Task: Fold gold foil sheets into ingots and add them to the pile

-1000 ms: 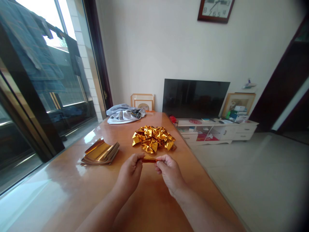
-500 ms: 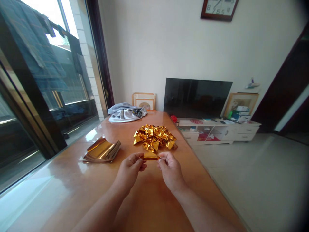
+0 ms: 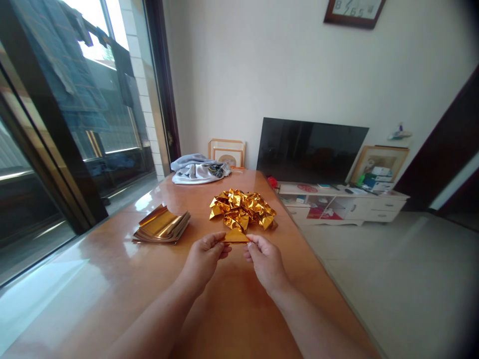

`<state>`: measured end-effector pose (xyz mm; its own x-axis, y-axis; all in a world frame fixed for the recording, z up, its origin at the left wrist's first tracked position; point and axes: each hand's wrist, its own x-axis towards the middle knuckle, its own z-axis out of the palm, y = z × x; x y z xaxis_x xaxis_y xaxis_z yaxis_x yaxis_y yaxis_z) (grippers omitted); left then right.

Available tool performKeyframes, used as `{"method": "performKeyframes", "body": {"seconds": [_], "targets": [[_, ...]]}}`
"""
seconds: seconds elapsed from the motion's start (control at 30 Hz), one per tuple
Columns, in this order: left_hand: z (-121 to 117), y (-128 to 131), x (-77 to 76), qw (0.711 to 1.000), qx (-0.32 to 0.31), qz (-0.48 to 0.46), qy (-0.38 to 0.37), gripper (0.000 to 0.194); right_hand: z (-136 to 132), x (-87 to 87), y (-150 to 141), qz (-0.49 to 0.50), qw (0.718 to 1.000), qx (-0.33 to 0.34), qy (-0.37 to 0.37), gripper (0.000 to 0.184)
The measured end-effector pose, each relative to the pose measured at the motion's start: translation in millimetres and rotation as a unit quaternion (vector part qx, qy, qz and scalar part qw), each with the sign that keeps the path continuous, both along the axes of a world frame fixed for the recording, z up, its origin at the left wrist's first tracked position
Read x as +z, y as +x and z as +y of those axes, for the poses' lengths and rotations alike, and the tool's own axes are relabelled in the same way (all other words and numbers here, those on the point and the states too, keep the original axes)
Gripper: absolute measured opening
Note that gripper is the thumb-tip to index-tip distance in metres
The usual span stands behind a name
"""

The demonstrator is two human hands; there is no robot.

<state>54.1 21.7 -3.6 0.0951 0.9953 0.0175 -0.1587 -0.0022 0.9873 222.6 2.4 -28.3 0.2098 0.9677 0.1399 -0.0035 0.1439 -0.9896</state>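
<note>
Between my two hands, above the wooden table (image 3: 224, 309), is a folded piece of gold foil paper (image 3: 236, 237). My left hand (image 3: 207, 252) pinches its left end between thumb and fingers. At its right end, the thumb and fingers of my right hand (image 3: 265, 257) are closed on it. The piece has a flat lower edge and sloping sides. Just beyond it lies a heap of folded gold foil pieces (image 3: 258, 207). A stack of gold foil sheets (image 3: 160, 225), its top sheet curled, rests to the left of my hands.
A bundle of grey cloth (image 3: 198, 169) lies at the table's far end, before framed pictures (image 3: 226, 144). Past the table's right edge stand a television (image 3: 310, 152) and a white low cabinet (image 3: 355, 209). A glass sliding door (image 3: 93, 99) runs along the left.
The held foil piece has gone from a flat strip to a shape with sloping sides. Both hands keep their pinch on its ends. The whole view has shifted slightly.
</note>
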Motion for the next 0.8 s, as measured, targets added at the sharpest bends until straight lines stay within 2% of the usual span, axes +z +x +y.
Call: {"method": "performKeyframes", "body": {"seconds": [0.43,0.8], "targets": [[3.6,-0.9,-5.1,1.0,-0.004,0.02,0.015,0.03,-1.3,-2.1,-0.3,-0.036,0.999,0.019,0.02,0.034],[5.1,-2.0,-7.8,1.0,0.005,0.025,0.006,0.031,-1.3,-5.1,0.8,-0.062,0.998,0.016,0.023,0.032]]}}
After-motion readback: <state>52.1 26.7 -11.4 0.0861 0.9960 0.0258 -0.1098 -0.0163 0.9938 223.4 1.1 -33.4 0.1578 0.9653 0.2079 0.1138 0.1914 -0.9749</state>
